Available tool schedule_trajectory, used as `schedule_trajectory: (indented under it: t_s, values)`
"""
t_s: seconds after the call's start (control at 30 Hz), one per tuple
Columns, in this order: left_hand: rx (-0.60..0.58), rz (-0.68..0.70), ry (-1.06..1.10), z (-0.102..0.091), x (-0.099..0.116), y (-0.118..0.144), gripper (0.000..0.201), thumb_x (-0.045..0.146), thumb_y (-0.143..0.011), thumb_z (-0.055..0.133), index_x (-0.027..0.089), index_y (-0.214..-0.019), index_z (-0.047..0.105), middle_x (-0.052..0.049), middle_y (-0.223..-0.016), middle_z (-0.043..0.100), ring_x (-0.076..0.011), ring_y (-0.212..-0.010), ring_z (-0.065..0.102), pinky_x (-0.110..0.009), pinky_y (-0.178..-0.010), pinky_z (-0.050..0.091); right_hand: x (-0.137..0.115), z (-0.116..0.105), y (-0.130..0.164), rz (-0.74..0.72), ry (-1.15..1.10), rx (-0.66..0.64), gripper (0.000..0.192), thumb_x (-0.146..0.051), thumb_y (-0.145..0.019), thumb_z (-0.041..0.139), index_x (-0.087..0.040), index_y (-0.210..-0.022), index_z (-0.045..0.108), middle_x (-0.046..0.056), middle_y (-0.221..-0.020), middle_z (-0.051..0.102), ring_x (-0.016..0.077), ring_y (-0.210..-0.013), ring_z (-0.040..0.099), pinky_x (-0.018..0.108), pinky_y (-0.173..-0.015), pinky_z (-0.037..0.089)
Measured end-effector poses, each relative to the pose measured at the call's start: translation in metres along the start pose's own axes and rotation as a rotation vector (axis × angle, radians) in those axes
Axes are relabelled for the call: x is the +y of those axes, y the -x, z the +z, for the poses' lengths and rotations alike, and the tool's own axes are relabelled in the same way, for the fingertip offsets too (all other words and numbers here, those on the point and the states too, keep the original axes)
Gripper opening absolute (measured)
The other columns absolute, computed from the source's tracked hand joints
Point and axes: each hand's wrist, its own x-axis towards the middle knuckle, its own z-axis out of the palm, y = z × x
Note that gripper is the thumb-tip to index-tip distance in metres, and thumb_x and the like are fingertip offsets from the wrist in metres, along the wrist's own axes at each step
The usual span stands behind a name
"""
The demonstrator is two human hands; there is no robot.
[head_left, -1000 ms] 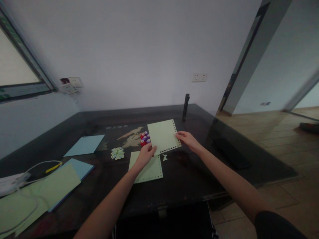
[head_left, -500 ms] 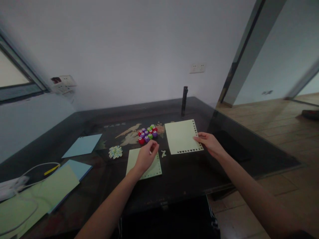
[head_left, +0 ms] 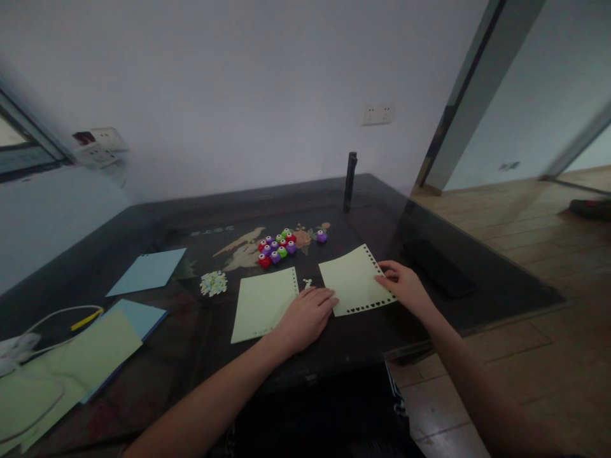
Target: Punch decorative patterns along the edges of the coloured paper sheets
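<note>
Left hand lies flat and open, fingertips touching the pale green punched-edge paper sheet on the dark glass table, right hand pressing its border ungripped; sliding could scatter the neighbouring punched scraps.

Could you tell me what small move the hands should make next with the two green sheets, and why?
Probably reach the left hand for a punch: both sheets lie flat, and the left sheet shows fewer punched edges.
</note>
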Motion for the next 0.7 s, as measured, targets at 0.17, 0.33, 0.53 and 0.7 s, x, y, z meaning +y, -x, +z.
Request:
schedule_trajectory:
  t_s: [0.17,0.33,0.53,0.7]
  values:
    - [-0.038,0.039,0.021,0.001,-0.007,-0.001,0.035,0.014,-0.089,0.039,0.019,-0.12,0.055,-0.008,-0.127,0.058,-0.0192,-0.118,0.051,-0.04,-0.1,0.04,0.004,0.008,0.006,-0.258,0.225,0.154,0.04,-0.032,-0.078,0.054,-0.016,-0.114,0.058,0.012,-0.104,0.064,0.0255,-0.094,0.058,0.041,-0.083,0.046]
    - [-0.007,-0.015,0.061,-0.003,-0.015,-0.003,0.038,0.008,-0.085,0.04,0.017,-0.119,0.057,-0.008,-0.124,0.06,-0.0185,-0.114,0.054,-0.039,-0.099,0.042,0.012,0.016,0.008,-0.385,0.324,0.052,0.028,-0.029,-0.079,0.054,-0.018,-0.101,0.067,0.012,-0.114,0.063,0.0273,-0.107,0.054,0.046,-0.093,0.042]
    - [0.034,-0.083,0.044,-0.008,-0.031,-0.001,0.043,0.0,-0.078,0.043,0.017,-0.112,0.061,-0.007,-0.122,0.062,-0.0198,-0.113,0.055,-0.04,-0.098,0.043,0.019,0.016,0.005,-0.381,0.33,0.023,0.029,-0.028,-0.078,0.056,-0.017,-0.103,0.067,0.013,-0.112,0.065,0.0269,-0.105,0.056,0.045,-0.093,0.043]
    - [0.074,-0.081,0.06,-0.01,-0.037,-0.002,0.041,0.0,-0.077,0.043,0.017,-0.109,0.063,-0.005,-0.119,0.063,-0.0193,-0.112,0.055,-0.039,-0.098,0.043,0.018,0.014,0.005,-0.393,0.343,0.014,0.03,-0.028,-0.08,0.055,-0.017,-0.105,0.066,0.012,-0.113,0.064,0.0265,-0.106,0.055,0.045,-0.092,0.043]
